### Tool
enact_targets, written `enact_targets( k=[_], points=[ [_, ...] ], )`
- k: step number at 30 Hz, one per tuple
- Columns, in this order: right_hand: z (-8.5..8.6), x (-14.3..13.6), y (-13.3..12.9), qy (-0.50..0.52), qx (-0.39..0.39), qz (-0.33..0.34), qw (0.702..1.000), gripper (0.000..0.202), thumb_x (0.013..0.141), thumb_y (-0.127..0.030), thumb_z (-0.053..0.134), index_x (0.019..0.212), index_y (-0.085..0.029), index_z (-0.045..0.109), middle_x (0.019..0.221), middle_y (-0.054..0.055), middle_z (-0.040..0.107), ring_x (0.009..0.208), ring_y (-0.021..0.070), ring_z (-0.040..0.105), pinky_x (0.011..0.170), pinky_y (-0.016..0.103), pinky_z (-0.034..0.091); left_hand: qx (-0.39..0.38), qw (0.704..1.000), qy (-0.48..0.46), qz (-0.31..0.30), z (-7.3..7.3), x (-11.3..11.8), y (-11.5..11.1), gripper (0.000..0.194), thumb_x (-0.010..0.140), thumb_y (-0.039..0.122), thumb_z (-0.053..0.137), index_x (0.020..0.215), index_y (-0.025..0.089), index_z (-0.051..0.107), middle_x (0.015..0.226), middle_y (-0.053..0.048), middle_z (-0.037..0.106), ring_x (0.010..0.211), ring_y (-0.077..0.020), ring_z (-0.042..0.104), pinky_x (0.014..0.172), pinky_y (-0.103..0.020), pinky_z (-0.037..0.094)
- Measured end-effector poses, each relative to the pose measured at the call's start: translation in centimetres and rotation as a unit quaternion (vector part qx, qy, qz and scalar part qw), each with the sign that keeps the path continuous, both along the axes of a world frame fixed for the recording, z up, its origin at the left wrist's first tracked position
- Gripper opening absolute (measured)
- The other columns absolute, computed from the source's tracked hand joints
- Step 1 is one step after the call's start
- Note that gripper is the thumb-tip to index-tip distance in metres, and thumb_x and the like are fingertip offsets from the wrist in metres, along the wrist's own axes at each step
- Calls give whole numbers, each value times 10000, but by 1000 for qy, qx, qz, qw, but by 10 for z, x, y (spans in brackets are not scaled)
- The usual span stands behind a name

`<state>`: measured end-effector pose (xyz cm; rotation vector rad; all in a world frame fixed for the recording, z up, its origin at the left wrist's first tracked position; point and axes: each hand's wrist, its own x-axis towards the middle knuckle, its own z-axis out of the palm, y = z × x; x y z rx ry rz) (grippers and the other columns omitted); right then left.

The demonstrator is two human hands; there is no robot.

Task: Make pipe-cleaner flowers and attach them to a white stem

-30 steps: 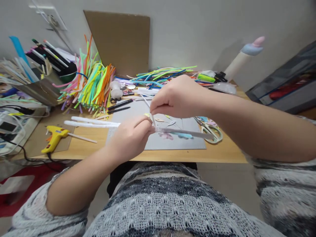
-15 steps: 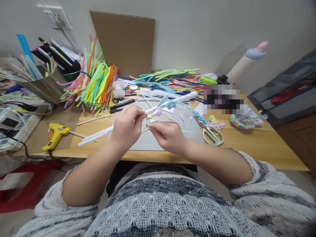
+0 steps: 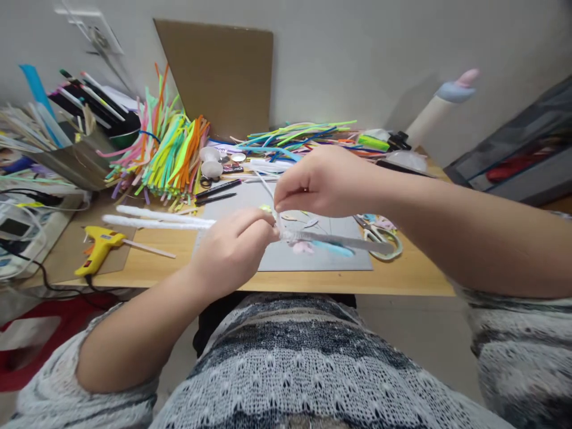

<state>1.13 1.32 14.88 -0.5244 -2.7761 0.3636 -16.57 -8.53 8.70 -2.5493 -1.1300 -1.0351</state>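
Note:
My left hand [image 3: 235, 253] is closed in a pinch around white fuzzy pipe cleaners [image 3: 156, 220], whose two loose ends stick out to the left. Their other part, a wrapped white stem [image 3: 330, 239], runs out to the right, blurred by motion. A pink piece [image 3: 303, 247] and a light blue piece [image 3: 335, 248] hang by that stem. Just above the left fingertips, my right hand [image 3: 330, 182] is closed, pinching a white strand [image 3: 277, 220] that rises from the stem. Beneath both hands lies a grey mat [image 3: 317, 262] with small scraps.
At left sit a yellow glue gun [image 3: 100, 243] and a bundle of coloured pipe cleaners [image 3: 176, 158]. Black pens [image 3: 217, 189] lie behind the left hand. Scissors [image 3: 391, 247] rest right of the mat. More pipe cleaners [image 3: 295, 136] and a cardboard sheet [image 3: 223, 77] are at the back.
My right hand has swung up and over the stem, from below it to above. The stem has turned, its right end dropping lower and its left ends rising.

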Motion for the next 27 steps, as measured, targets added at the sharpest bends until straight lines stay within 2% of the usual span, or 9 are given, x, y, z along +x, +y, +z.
enact_targets(
  k=[2,4,6,8,11,17,22,24,27],
  points=[
    [-7,-2,9,16,-166,41,985,176,793,-315,580,740,-163,653,596,-35,548,579,77,452,558,230,295,-81,992,-97,-5,12,2,-8,106,820,117,558,723,157,570,832,-66,673,762,-138,606,690,-259,474],
    [-20,-4,11,48,-300,50,951,201,770,-336,597,762,-138,631,638,-19,564,581,78,456,537,225,319,-180,959,-219,5,21,3,-10,91,794,137,597,709,160,575,776,-41,665,703,-122,601,634,-242,467],
    [-35,-7,8,100,-376,34,921,226,755,-357,606,772,-131,606,661,-15,551,583,77,442,521,219,326,-279,901,-331,28,27,4,-7,91,759,174,643,692,157,583,692,-21,639,615,-111,572,556,-232,438],
    [-49,-10,2,149,-395,14,906,231,774,-368,586,739,-140,581,620,-34,491,559,71,397,509,214,312,-355,834,-420,45,27,3,2,124,726,206,678,664,151,585,587,3,582,509,-89,501,477,-220,375],
    [-64,-16,-6,208,-350,-21,913,236,812,-334,551,657,-157,527,566,-56,413,526,64,343,500,213,288,-398,752,-523,35,19,0,21,181,675,225,723,621,144,570,492,24,503,429,-62,407,420,-205,279],
    [-89,-21,-10,234,-179,-93,951,227,852,-284,497,670,-161,552,593,-30,481,573,83,411,567,226,305,-416,677,-607,21,-13,3,52,192,616,207,761,589,130,587,471,11,503,432,-63,406,416,-192,260],
    [-102,-16,-7,165,-59,-160,971,268,873,-292,454,676,-167,586,608,-5,552,579,98,437,567,234,268,-510,574,-640,21,-27,9,63,128,664,101,679,572,99,590,539,2,486,470,-47,408,403,-162,260],
    [-105,-13,-4,144,-40,-182,972,266,877,-296,450,700,-174,606,630,1,587,588,103,457,568,234,262,-531,549,-645,21,-29,10,66,101,679,56,630,590,90,598,579,-3,485,491,-45,414,401,-152,264],
    [-111,-9,1,122,-35,-204,971,245,882,-287,443,769,-190,637,681,4,637,603,108,489,567,235,256,-539,549,-639,19,-35,12,70,99,682,25,599,602,83,606,592,-8,483,495,-44,403,411,-145,283]
  ],
)
